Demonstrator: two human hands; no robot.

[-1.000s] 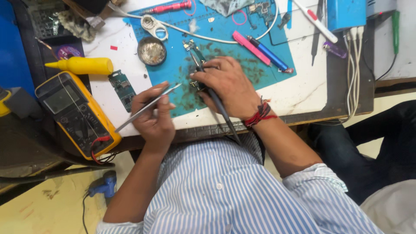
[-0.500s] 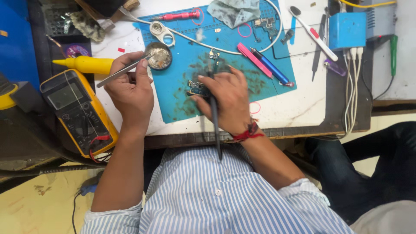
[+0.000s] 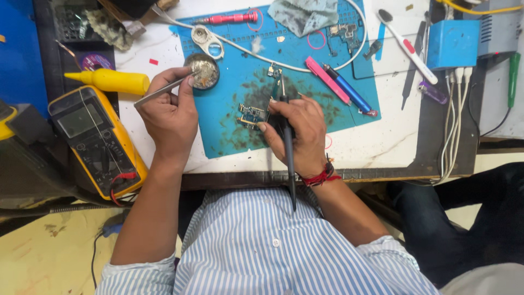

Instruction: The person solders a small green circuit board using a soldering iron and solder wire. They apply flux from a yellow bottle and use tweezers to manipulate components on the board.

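My left hand [image 3: 169, 112] grips metal tweezers [image 3: 164, 88] whose tips reach into a small round tin of paste [image 3: 203, 71] at the left edge of the blue work mat [image 3: 229, 136]. My right hand [image 3: 297, 128] holds a black soldering iron [image 3: 287, 158], its cord running down over my striped shirt, tip pointing up the mat. The fingers of that hand also rest on a small blue circuit board [image 3: 251, 113] lying on the stained middle of the mat.
A yellow multimeter [image 3: 95, 139] and a yellow squeeze bottle [image 3: 109, 81] lie left. On the mat sit a pink tool [image 3: 326, 80], a blue pen [image 3: 349, 93], a red screwdriver [image 3: 229, 18], a grey cloth [image 3: 303, 13]. A blue box [image 3: 452, 43] with white cables stands right.
My left hand carried the tweezers up and left from the table's front edge to the round tin. My right hand shifted onto the small board, iron still in it.
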